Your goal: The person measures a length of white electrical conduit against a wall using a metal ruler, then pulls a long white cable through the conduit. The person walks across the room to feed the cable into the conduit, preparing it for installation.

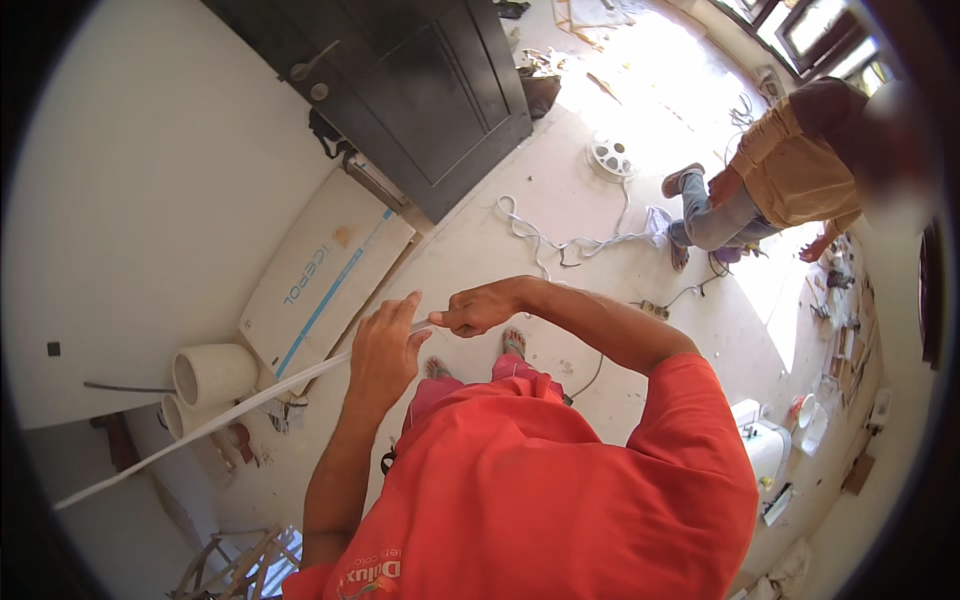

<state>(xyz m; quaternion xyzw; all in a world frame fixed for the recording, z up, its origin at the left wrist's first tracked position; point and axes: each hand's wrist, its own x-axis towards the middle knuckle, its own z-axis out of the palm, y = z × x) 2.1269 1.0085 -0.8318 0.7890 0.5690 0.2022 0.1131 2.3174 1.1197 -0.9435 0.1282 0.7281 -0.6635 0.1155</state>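
A long, thin white strip [215,423] runs from the lower left up to my hands in front of my chest. My left hand [383,345] is closed around it near its upper end, with the fingers pointing up and partly bent. Just to the right, my right hand [480,306] is closed in a pinch on the strip's end. The two hands are close together but apart, with a short piece of strip between them. The exact tip is hidden by the right fingers.
A dark door [420,90] stands ahead, beside a large flat carton [320,270]. White tubs [213,374] sit at left. A reel [612,157] and a loose tangled white strip [590,245] lie on the floor. Another person [790,160] bends over at right, near scattered tools.
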